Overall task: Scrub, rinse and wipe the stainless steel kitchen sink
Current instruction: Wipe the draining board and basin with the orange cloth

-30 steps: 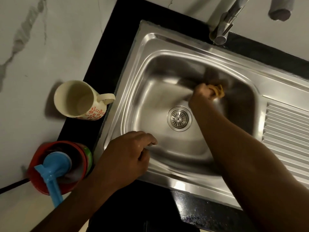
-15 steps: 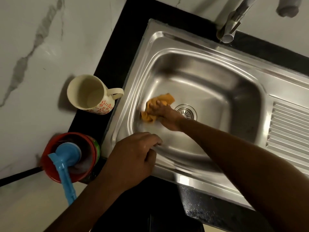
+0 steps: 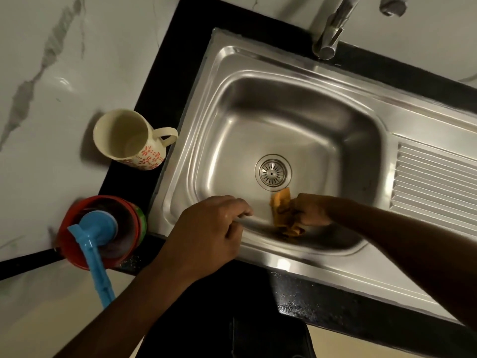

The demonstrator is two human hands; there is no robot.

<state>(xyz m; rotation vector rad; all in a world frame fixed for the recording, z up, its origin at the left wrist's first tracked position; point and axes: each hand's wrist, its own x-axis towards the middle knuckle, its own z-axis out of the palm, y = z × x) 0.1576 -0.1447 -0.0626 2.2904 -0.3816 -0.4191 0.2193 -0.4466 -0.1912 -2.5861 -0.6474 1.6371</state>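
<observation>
The stainless steel sink [image 3: 291, 81] fills the middle of the head view, with a round drain strainer [image 3: 273, 172] in the basin floor. My right hand [image 3: 311, 211] is down in the basin, closed around a crumpled orange cloth [image 3: 281, 211] that it presses against the near wall, just below the drain. My left hand [image 3: 206, 236] rests on the sink's near rim at the left, fingers curled over the edge. The faucet spout [image 3: 327, 34] hangs over the far rim; no water runs from it.
A cream mug [image 3: 129, 140] with red flowers stands on the black counter left of the sink. Nearer me is a red tub [image 3: 74, 244] holding a blue-handled brush [image 3: 95, 244]. A ribbed drainboard [image 3: 436, 187] lies right of the basin.
My right hand swept the orange cloth from the basin's far right side to its left, then to the near wall below the drain. The left hand stayed on the rim.
</observation>
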